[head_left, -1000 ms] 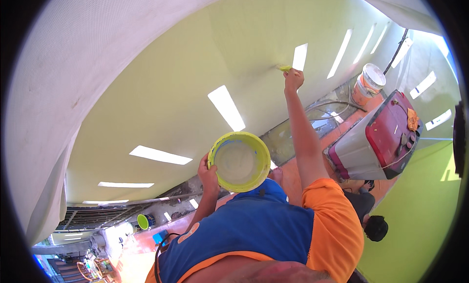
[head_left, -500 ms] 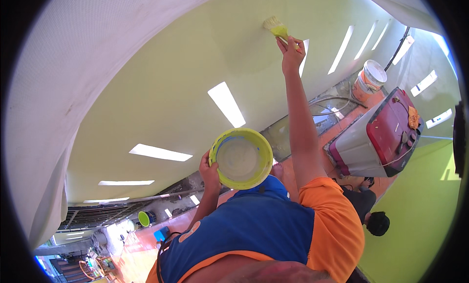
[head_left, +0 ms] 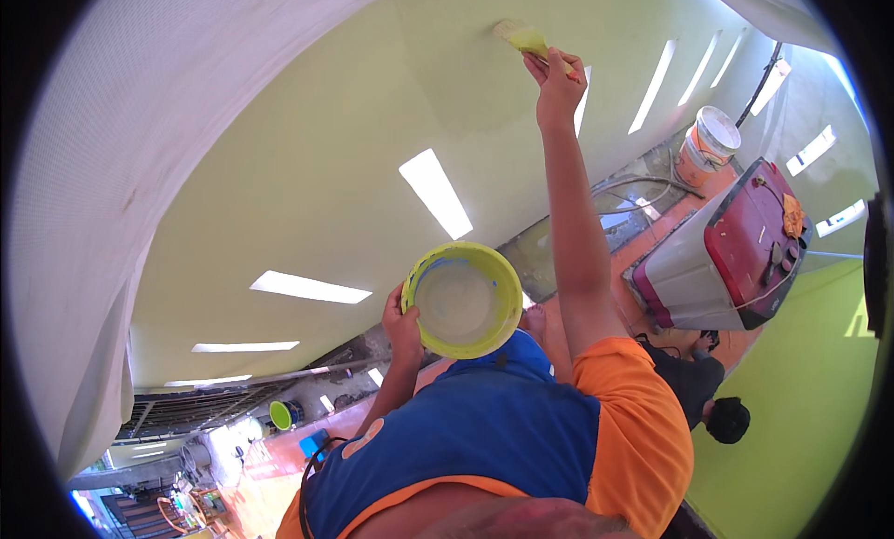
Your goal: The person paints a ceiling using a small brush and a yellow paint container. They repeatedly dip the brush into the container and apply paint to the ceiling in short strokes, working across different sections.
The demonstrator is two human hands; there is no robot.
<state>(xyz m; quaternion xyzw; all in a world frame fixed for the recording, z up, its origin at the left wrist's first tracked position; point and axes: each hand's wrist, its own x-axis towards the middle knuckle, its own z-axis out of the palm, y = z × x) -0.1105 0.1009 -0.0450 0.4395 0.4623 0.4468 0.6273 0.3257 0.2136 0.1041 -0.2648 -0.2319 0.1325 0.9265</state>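
High on the pale green wall (head_left: 307,176), my right hand (head_left: 561,90) grips a paintbrush (head_left: 529,42) by its handle, arm stretched out. The brush's yellow-green ferrule area leads to pale bristles, which lie at the wall's surface. Around the bristles the wall looks slightly darker. Close to my body, my left hand (head_left: 403,327) clasps the rim of a yellow-green bucket (head_left: 511,302), thumb over the edge. Whitish, milky paint (head_left: 454,302) fills its bottom, and blue smears mark the inner wall.
A grey and maroon washing machine (head_left: 684,260) stands at right, with white and orange pails (head_left: 712,139) and a hose (head_left: 643,180) beyond it. A person (head_left: 684,390) crouches behind my right side. Metal grating (head_left: 196,410) and another green bucket (head_left: 281,414) lie lower left. White cloth (head_left: 121,139) hangs at left.
The brush and my right hand have shifted slightly up and left along the wall. My left hand still holds the bucket in nearly the same place.
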